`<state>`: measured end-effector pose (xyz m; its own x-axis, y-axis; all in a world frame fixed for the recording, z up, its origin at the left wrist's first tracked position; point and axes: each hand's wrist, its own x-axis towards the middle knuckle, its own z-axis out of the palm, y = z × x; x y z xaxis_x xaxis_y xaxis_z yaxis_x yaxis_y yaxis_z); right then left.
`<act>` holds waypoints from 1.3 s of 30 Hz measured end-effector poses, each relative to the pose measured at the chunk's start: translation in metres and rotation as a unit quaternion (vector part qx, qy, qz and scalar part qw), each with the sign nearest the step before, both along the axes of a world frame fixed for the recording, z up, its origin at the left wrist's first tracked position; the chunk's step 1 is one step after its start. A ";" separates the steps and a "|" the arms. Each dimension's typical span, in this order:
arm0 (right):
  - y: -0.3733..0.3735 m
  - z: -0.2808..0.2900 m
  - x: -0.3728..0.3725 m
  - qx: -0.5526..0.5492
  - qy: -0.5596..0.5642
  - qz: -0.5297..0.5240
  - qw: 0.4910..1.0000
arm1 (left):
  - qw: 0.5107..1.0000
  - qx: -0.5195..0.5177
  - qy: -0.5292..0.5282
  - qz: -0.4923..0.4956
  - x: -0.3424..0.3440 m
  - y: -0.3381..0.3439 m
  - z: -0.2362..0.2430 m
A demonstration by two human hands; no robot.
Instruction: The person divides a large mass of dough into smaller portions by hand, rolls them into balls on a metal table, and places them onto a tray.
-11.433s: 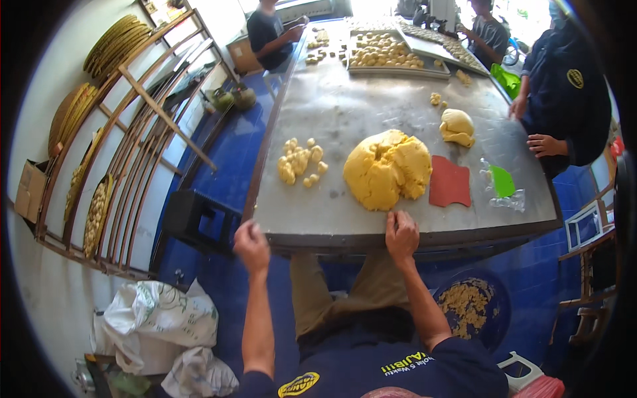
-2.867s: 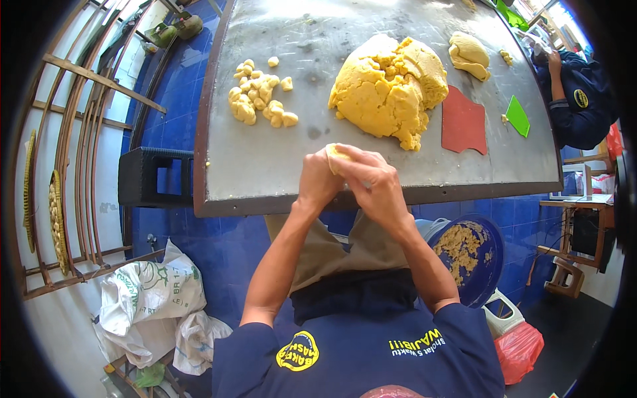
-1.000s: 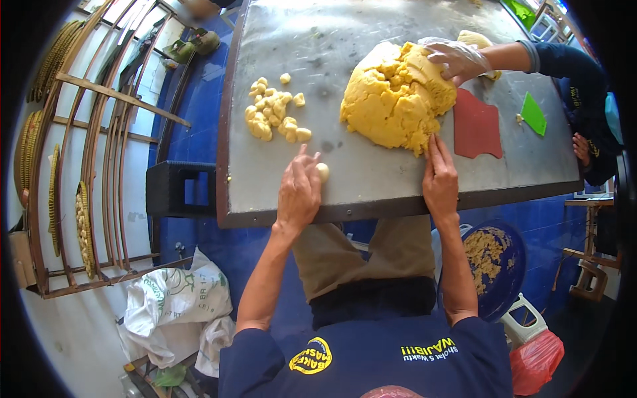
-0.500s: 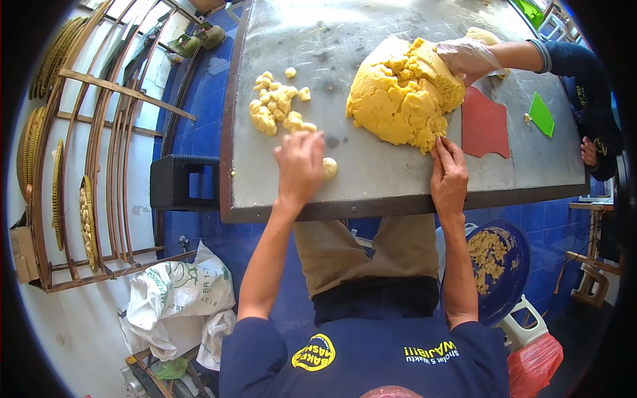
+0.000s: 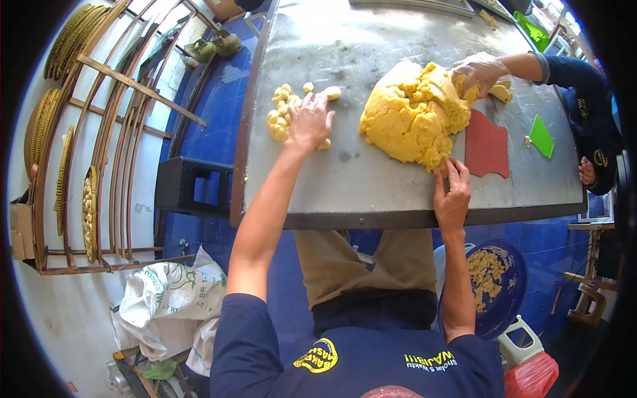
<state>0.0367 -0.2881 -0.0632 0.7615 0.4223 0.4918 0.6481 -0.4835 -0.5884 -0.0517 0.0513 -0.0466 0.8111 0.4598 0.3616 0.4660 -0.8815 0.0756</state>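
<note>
A big mound of yellow dough (image 5: 405, 113), cracked and crumbly on its right side, sits on the metal-topped table. At its near edge, the fingertips of my right hand (image 5: 454, 199) pinch a bit of the dough. My left hand (image 5: 310, 123), fingers stretched out, lies over a cluster of small pale dough balls (image 5: 277, 126) at the table's left and partly hides them. Just beyond its fingertips is one dough piece (image 5: 332, 93). Across the mound, a co-worker's hand in a clear plastic glove (image 5: 479, 71) holds crumbly yellow dough.
A red flat scraper (image 5: 486, 146) and a green one (image 5: 542, 137) lie right of the mound. Below the table's right edge stands a blue basin (image 5: 514, 285) with dough crumbs. A wooden rack (image 5: 126, 79) with round trays and white sacks (image 5: 166, 298) are at left.
My left hand has moved away from me and opened out over the dough balls. The co-worker's gloved hand has lifted with dough. My right hand stays at the mound's edge.
</note>
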 end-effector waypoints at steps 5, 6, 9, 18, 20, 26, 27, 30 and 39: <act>0.000 -0.009 0.013 -0.052 0.003 0.006 0.999 | 0.998 0.034 -0.054 -0.023 -0.001 -0.008 -0.005; -0.002 -0.006 0.015 -0.054 0.018 -0.003 0.998 | 0.995 -0.014 -0.092 -0.043 0.000 -0.020 0.002; -0.008 0.009 0.016 -0.083 0.075 0.005 0.994 | 0.966 -0.176 -0.176 -0.072 -0.025 -0.053 0.026; -0.015 0.003 -0.004 -0.143 -0.080 0.005 0.986 | 0.993 -0.002 -0.015 -0.120 -0.097 -0.112 0.019; -0.014 0.009 -0.006 -0.128 -0.058 0.027 0.990 | 0.996 -0.036 -0.042 -0.071 -0.065 -0.092 0.033; -0.014 0.010 0.010 -0.032 -0.022 0.028 0.999 | 0.988 0.044 -0.024 -0.147 -0.034 -0.075 -0.012; -0.013 0.011 0.009 -0.047 -0.030 0.040 0.998 | 0.991 0.034 -0.032 -0.125 -0.034 -0.071 -0.015; -0.015 0.022 0.014 -0.120 -0.029 0.072 0.990 | 0.991 0.027 -0.057 -0.119 -0.035 -0.073 -0.014; -0.038 0.028 0.042 -0.176 -0.006 0.041 0.983 | 0.981 0.090 -0.131 -0.112 -0.042 -0.077 -0.009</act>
<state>0.0790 -0.3256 -0.0357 0.7126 0.6285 0.3117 0.6994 -0.6014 -0.3862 -0.0935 -0.0253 -0.0554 0.7526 0.1890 0.6308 0.2437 -0.9699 -0.0001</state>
